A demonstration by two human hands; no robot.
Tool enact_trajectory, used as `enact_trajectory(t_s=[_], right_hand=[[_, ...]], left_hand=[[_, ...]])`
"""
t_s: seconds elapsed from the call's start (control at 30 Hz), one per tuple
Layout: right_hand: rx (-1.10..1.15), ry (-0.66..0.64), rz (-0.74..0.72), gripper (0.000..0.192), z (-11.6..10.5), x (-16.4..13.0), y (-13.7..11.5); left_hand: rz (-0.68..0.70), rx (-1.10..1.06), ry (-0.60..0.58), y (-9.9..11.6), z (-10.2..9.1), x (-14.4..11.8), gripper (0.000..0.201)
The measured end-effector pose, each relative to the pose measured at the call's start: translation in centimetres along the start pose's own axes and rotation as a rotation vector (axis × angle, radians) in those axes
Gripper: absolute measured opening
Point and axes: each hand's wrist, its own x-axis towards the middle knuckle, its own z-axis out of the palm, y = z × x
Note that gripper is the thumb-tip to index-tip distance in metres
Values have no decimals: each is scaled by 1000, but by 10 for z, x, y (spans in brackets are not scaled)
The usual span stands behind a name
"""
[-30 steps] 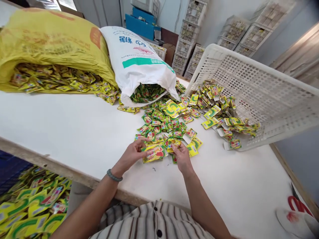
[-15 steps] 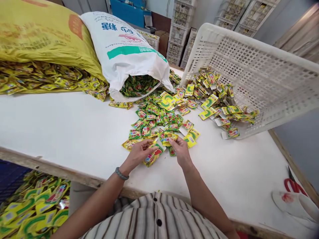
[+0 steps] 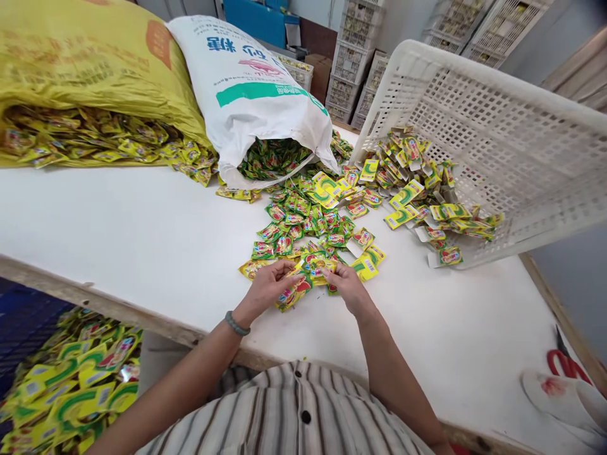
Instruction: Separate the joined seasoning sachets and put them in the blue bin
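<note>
Hands barely shifted, left hand [image 3: 269,287] gripping sachet stack [image 3: 293,292], right hand [image 3: 348,287] pinching sachet [image 3: 321,266], bare table [image 3: 142,234] leftward

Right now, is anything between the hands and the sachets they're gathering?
No. The left hand already grips a small stack of sachets, and the right hand touches the near edge of the loose sachet pile on the white table.

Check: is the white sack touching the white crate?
Apart. In the head view, the white sack ends left of the tipped white crate, with bare table and scattered packets between them.
</note>
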Motion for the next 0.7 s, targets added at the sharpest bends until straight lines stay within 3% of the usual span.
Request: enact_trajectory(t_s=[0.1,0.27,0.4,0.7], right_hand=[[80,-30,14,34,-3,2,0],[-6,-47,1,32,-10,7,-6],[1,-147,107,30,-15,10,-16],[-258,-300,102,24,-27,6,-33]], left_hand=[[2,-10,-18,-3,-1,1,35],[24,55,-17,-6,-3,3,33],[29,52,19,-5,-5,4,33],[-48,-55,-54,-3,-6,2,37]])
